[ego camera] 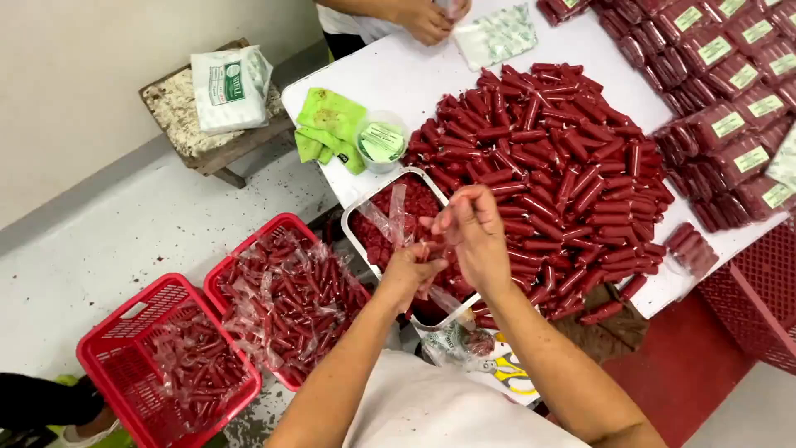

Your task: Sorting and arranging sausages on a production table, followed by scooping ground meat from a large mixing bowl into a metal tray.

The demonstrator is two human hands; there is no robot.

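- A red plastic basket [116, 332] stands on the floor at the far left, part filled with small red sausages in clear wrappers.
- Just beside it, touching, a second red basket [249, 241] holds a thicker heap of the same wrapped sausages with loose clear film on top.
- Behind the baskets, a worn wooden stool [178, 116] by the wall carries a white packet with green print [228, 83].
- On the near corner of the white table [398, 75] lie green cloths [327, 116] and, touching them, a round clear tub with a green lid [381, 141].
- A metal tray [352, 241] overhangs the table edge, filled with small red pieces; its far end is hidden by the hands.
- The left hand [406, 270] hovers over the tray, fingers pinched on one red sausage [431, 246] at its lower end.
- The right hand [473, 228] is just above and touching the left, fingertips closed on the same sausage and on a strip of clear wrapper [390, 216] that trails to the left over the tray.
- The sausage lies between the two hands, mostly covered by the fingers.
- To the right of the hands, a broad pile of unwrapped red sausages [572, 166] covers the middle of the table.
- Further right, rows of sealed sausage packs with pale labels [730, 124] lie stacked along the table's far edge.
- At the top, another person's hand [427, 18] rests by a clear printed bag [497, 35].
- A red crate [759, 290] stands at the lower right, beside the table.
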